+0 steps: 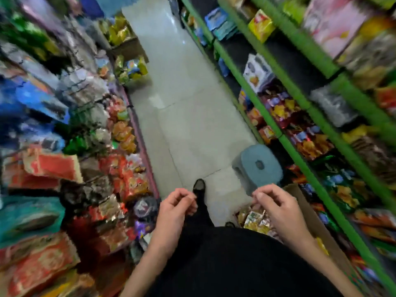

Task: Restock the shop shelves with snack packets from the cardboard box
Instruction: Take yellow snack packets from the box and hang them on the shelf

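Nearest: person in black, standing mid-aisle, both forearms out front. Left hand (176, 207) at approx 7 o'clock of frame centre, fingers loosely curled, holding nothing visible. Right hand (276, 205) at approx 5 o'clock, fingers likewise loosely curled, empty as far as blur allows; it hangs above the cardboard box (300, 196).

Box sits on floor at person's right, just beside green shelving (265, 116). Snack packets (255, 219) inside, yellow/silver, partly hidden by the body.

Beyond: grey stool (257, 166) at 4 o'clock, near the box. Shoe (198, 186) forward on tiled floor (192, 114). Left shelves (120, 129) at 9 o'clock packed w/ goods; a second box of packets (130, 67) farther off at 11.

Judgement: between picks. Next reach prob. down into box w/ right hand. Do well: take packets by an edge, don't crush; find a gap in matching stock first. Heavy motion blur.
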The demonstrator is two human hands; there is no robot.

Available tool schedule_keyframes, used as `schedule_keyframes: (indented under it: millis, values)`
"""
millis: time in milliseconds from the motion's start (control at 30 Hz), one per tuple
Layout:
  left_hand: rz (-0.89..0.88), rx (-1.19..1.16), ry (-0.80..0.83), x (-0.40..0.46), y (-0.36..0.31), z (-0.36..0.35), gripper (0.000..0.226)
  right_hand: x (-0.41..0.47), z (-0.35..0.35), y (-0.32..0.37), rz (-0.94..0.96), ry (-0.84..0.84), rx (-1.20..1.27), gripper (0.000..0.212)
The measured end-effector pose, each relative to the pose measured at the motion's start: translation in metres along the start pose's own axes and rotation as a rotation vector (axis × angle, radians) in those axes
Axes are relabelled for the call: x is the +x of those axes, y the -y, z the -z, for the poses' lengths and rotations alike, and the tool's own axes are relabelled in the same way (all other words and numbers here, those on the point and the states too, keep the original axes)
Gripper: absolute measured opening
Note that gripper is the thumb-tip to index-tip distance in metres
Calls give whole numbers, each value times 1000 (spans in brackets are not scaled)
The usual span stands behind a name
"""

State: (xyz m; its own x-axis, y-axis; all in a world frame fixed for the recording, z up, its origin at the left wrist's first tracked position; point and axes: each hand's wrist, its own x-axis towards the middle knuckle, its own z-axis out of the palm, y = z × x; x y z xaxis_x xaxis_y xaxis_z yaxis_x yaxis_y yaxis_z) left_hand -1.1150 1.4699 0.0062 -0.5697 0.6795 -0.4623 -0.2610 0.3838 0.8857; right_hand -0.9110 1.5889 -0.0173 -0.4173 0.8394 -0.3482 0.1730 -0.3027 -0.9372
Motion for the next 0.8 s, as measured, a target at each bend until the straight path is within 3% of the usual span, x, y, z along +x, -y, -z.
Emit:
schedule_keyframes:
  millis: [333,433,567,800]
  values:
    - [-22,283,570,222,-100,-85,28,86,-9,20,-95,-637,186,29]
    - [-33,335,750,265,-131,-117,16,95,-25,39,-114,-764,189,29]
    - [-22,423,953,297,-145,-158,26,91,-42,49,-149,-983,209,27]
    - [-6,602,1236,288,-136,-214,22,82,-55,35,-127,-1271,389,32]
